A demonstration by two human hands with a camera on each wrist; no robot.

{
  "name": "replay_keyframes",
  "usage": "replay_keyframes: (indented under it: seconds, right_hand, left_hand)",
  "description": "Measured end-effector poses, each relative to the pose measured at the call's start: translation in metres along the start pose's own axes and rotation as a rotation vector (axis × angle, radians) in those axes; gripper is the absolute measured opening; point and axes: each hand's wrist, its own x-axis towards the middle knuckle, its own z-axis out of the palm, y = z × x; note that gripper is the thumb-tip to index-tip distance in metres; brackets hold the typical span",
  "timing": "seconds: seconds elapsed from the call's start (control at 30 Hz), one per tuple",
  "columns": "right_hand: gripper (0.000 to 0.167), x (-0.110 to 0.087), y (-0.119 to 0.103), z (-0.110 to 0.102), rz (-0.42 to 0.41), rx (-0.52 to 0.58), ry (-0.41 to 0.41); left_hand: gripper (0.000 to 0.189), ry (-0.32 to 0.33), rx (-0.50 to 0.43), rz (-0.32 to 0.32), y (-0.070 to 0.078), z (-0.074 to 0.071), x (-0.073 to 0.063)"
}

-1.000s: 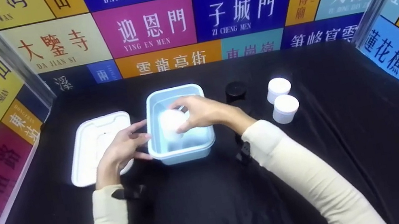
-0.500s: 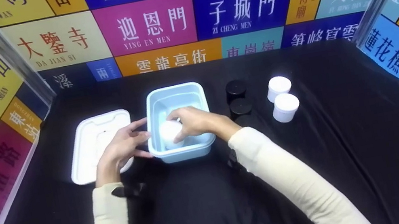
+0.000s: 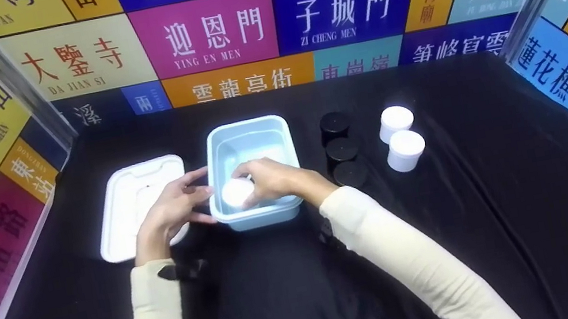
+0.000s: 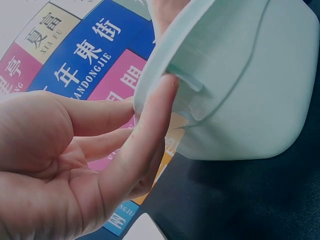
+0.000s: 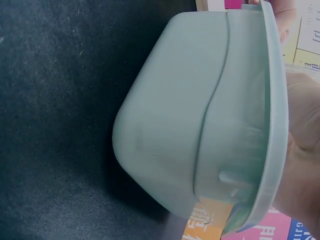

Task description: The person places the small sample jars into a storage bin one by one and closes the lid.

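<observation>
A light blue plastic box (image 3: 265, 218) stands uncovered on the black cloth, its wall filling much of the left wrist view. My left hand (image 3: 175, 208) touches its left rim with spread, fairly straight fingers; in the left wrist view the fingertips (image 4: 167, 92) meet the rim from outside. Inside the box, my right hand (image 3: 270, 179) grips a round white jar (image 3: 237, 192) between thumb and fingers, near the front left corner. The box wall hides the jar in the right wrist view, where only part of the right hand (image 5: 302, 145) shows behind the rim.
A white rectangular lid (image 3: 123, 211) lies left of the box, partly under the left hand. To the right stand black jars (image 3: 335, 124) in a row and two white jars (image 3: 406, 149). Walls of coloured signs (image 3: 215, 31) bound the table's back and sides.
My right hand has moved the white jar down and toward the box's front left corner. More black jars show as the right arm shifts forward of them. The left hand stays put.
</observation>
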Motion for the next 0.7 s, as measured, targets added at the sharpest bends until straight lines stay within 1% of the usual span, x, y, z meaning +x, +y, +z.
replay_keyframes:
  seconds: [0.17, 0.27, 0.37, 0.47, 0.6, 0.7]
  right_hand:
    - [0.069, -0.003, 0.000, -0.002, -0.007, 0.032, 0.014]
    - [0.067, -0.007, 0.000, -0.007, -0.017, 0.080, 0.047]
    - [0.064, -0.014, 0.001, -0.013, -0.030, 0.144, 0.101]
    - [0.064, -0.022, 0.002, -0.021, -0.048, 0.204, 0.172]
    - [0.062, -0.034, 0.006, -0.032, -0.061, 0.233, 0.267]
    - [0.059, -0.043, 0.009, -0.040, -0.052, 0.238, 0.314]
  left_hand:
    - [0.062, -0.004, -0.002, 0.004, 0.000, -0.001, 0.000]
    - [0.063, -0.007, -0.001, 0.010, 0.000, -0.001, 0.000]
    - [0.063, -0.007, 0.001, 0.016, -0.001, 0.000, 0.001]
    - [0.063, -0.004, 0.004, 0.020, 0.000, 0.000, 0.001]
    - [0.063, -0.003, 0.018, 0.020, 0.000, -0.001, 0.001]
    - [0.063, -0.003, 0.024, 0.021, 0.000, -0.001, 0.001]
